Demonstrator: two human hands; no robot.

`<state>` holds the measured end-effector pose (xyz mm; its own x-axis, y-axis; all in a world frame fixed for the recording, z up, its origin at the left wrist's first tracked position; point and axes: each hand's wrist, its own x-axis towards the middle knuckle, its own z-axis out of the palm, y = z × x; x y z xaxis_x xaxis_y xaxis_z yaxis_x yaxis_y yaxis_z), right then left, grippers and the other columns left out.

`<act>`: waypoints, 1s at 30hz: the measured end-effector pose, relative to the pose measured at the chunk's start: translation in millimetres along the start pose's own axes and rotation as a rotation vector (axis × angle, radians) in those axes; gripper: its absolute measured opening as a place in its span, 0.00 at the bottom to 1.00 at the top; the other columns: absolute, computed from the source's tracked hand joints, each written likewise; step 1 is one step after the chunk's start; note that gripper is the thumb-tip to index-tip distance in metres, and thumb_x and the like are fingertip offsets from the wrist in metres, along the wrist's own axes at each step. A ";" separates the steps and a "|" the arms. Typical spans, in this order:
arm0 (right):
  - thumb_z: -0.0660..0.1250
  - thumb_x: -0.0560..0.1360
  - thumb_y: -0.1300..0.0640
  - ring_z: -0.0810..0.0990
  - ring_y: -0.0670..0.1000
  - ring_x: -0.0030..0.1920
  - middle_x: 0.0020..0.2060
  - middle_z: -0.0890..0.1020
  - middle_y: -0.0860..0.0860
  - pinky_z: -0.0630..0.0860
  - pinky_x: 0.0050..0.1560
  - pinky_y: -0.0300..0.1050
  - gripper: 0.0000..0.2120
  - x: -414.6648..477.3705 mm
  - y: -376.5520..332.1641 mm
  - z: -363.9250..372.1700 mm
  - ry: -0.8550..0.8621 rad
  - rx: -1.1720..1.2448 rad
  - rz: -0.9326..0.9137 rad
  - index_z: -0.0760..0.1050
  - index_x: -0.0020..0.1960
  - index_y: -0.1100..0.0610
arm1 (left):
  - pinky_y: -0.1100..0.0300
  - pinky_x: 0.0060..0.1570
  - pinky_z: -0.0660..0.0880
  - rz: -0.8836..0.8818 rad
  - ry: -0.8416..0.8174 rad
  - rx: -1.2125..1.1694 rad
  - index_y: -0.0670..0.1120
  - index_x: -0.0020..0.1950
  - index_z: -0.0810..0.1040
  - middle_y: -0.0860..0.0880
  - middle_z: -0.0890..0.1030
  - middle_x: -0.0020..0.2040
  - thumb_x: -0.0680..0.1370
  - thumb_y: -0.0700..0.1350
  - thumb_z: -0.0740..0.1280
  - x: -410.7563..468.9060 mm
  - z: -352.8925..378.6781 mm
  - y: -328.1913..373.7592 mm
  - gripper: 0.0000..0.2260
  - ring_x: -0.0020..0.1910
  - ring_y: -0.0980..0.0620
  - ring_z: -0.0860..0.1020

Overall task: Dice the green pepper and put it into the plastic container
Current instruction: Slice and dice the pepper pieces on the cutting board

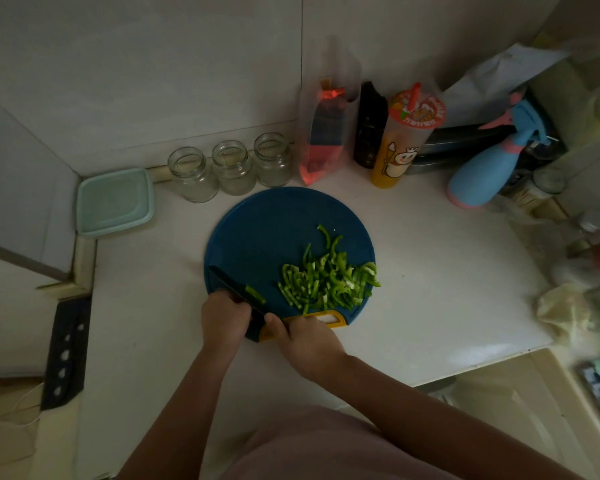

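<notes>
Midway, the right hand (305, 341) held the knife (222, 277) in its grip, the grip of the left hand (226, 317) unclear at the blade; green pepper strips (326, 282) on the cutting board (267, 230) likely needed cross-cuts before reaching the lidded plastic container (115, 202).

White counter (430, 271), set into a tiled corner. Round blue cutting board (264, 230) with a yellow handle lay flat near the front edge. Plastic container (115, 202) with a teal lid sat in the far left corner, well apart from the board. Three glass jars (232, 168), open and upright, stood in a row along the back wall just behind the board. Right of them stood a red-and-clear pouch (323, 147), a black bottle (369, 126) and a drink cup (402, 140) with a straw, close together. Blue spray bottle (482, 174) stood tilted further right, in front of stacked dark trays (465, 136). Crumpled pale bag (561, 313) lay at the right edge.
</notes>
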<state>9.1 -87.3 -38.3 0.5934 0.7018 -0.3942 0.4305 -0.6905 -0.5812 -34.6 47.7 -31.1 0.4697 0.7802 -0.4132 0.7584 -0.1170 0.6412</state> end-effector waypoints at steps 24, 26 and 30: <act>0.48 0.82 0.62 0.74 0.66 0.55 0.58 0.72 0.68 0.70 0.49 0.55 0.26 26.7 -31.1 -15.8 -0.149 0.037 0.088 0.43 0.77 0.61 | 0.60 0.32 0.64 0.181 0.042 0.090 0.42 0.39 0.71 0.49 0.74 0.33 0.76 0.40 0.65 -8.6 -0.8 -3.3 0.06 0.34 0.49 0.73; 0.47 0.83 0.53 0.75 0.63 0.54 0.58 0.73 0.66 0.72 0.53 0.55 0.22 33.3 -49.8 -18.0 -0.130 0.018 0.125 0.55 0.75 0.60 | 0.63 0.27 0.61 0.194 0.064 0.116 0.42 0.38 0.68 0.52 0.70 0.30 0.77 0.41 0.63 -13.0 -1.6 -2.5 0.09 0.30 0.52 0.70; 0.47 0.82 0.45 0.77 0.63 0.54 0.50 0.78 0.64 0.70 0.48 0.51 0.26 35.0 -54.9 -16.8 -0.139 0.165 0.242 0.72 0.60 0.65 | 0.67 0.24 0.60 0.103 0.034 0.141 0.43 0.35 0.69 0.53 0.70 0.29 0.78 0.43 0.61 -9.1 -3.2 -1.7 0.12 0.28 0.57 0.68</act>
<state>17.6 -27.7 -8.2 0.5615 0.5459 -0.6219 0.1658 -0.8105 -0.5618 -41.6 42.8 -26.4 0.5343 0.7799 -0.3260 0.7639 -0.2804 0.5812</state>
